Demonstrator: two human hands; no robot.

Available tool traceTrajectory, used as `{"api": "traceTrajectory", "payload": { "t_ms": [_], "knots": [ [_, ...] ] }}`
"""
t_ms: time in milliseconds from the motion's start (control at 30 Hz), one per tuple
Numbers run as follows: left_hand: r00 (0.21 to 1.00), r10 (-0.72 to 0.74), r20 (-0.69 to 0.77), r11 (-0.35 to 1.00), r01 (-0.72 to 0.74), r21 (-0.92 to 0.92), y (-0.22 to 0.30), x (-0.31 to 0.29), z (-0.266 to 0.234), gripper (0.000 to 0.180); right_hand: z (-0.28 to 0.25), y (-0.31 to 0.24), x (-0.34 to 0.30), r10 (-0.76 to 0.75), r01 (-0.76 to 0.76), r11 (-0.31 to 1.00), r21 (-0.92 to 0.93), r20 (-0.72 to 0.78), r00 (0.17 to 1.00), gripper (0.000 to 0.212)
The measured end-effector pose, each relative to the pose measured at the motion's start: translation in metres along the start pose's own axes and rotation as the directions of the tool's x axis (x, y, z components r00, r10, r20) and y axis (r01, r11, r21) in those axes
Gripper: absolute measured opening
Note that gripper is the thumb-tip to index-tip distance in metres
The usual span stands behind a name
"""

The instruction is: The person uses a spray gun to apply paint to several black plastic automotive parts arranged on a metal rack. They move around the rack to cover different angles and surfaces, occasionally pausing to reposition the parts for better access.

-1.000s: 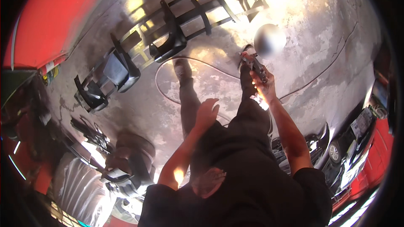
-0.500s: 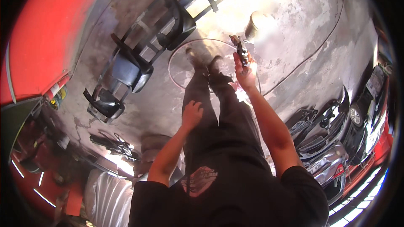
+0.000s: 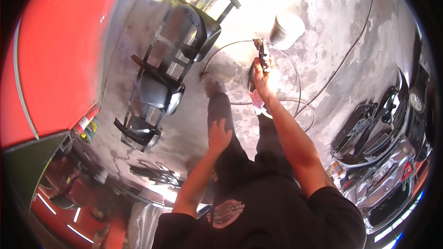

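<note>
My right hand (image 3: pixel 264 79) is closed around the handle of a spray gun (image 3: pixel 262 51), raised in front of me. A thin hose (image 3: pixel 295 70) loops over the floor around my feet; where it joins the gun is hidden. My left hand (image 3: pixel 220 136) hangs beside my left thigh, fingers apart, holding nothing. Ahead to the left, several glossy black moulded panels (image 3: pixel 159 93) rest on a long dark rack (image 3: pixel 173 67), apart from both hands. A pale cylindrical bucket (image 3: pixel 287 30) stands on the floor just beyond the gun.
A large red panelled body (image 3: pixel 60 50) borders the left side. Black and silver car parts (image 3: pixel 376 170) lie along the right, near a wheel (image 3: pixel 416 103). A dark cable (image 3: pixel 347 60) crosses the concrete floor (image 3: pixel 323 23). Dark parts (image 3: pixel 157 174) lie behind to the left.
My feet have moved apart, as in a step. The rack and bucket sit differently in view as my head turns. The spray gun stays in my right hand; my left stays by my thigh.
</note>
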State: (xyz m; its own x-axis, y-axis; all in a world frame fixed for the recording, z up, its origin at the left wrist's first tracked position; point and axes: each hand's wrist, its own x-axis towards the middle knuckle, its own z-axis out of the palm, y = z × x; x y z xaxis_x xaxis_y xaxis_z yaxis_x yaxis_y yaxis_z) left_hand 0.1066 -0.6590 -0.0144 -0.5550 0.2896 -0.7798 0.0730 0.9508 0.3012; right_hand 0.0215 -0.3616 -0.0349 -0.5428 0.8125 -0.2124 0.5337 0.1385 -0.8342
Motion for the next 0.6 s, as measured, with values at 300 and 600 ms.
{"api": "traceTrajectory", "payload": {
  "t_ms": [300, 600],
  "knots": [
    [0.960, -0.171, 0.220, 0.952, 0.104, 0.289, -0.096, 0.057, -0.005, 0.060, 0.093, -0.035, 0.009, -0.097, 0.100, 0.995, 0.008, -0.181, 0.979, 0.025],
    [0.981, -0.055, 0.184, 0.973, 0.011, 0.232, -0.144, 0.049, -0.016, 0.045, 0.189, -0.015, 0.113, -0.269, 0.165, 0.920, 0.355, 0.268, 0.925, 0.024]
  ]
}}
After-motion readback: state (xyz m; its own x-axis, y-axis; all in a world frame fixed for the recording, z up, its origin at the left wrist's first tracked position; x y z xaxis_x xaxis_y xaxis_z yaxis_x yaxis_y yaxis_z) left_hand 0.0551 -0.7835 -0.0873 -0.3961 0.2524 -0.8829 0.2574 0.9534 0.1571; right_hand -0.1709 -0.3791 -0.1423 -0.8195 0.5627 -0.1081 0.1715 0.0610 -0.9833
